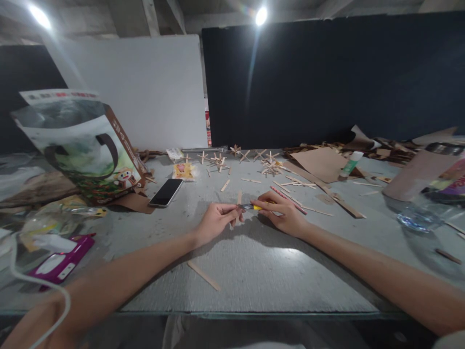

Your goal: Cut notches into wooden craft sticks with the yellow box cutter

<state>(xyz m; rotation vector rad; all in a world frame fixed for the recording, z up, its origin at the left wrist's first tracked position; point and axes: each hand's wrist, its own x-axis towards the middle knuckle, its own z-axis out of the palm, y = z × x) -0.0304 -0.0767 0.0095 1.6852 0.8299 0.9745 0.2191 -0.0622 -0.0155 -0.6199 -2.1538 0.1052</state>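
Note:
Near the middle of the grey table, my left hand pinches a short wooden stick that stands up between its fingertips. My right hand is closed on a small yellow-handled cutter. The cutter's metal end points left and meets the stick at my left fingertips; exact contact is hidden by the fingers. Behind my right hand lie a red striped stick and several plain wooden sticks. One loose stick lies nearer the front edge.
At the left stand a large printed bag, a black phone and a purple power strip with a white cable. Crossed sticks lie at the back. Cardboard, a glue stick and a pink bottle are on the right.

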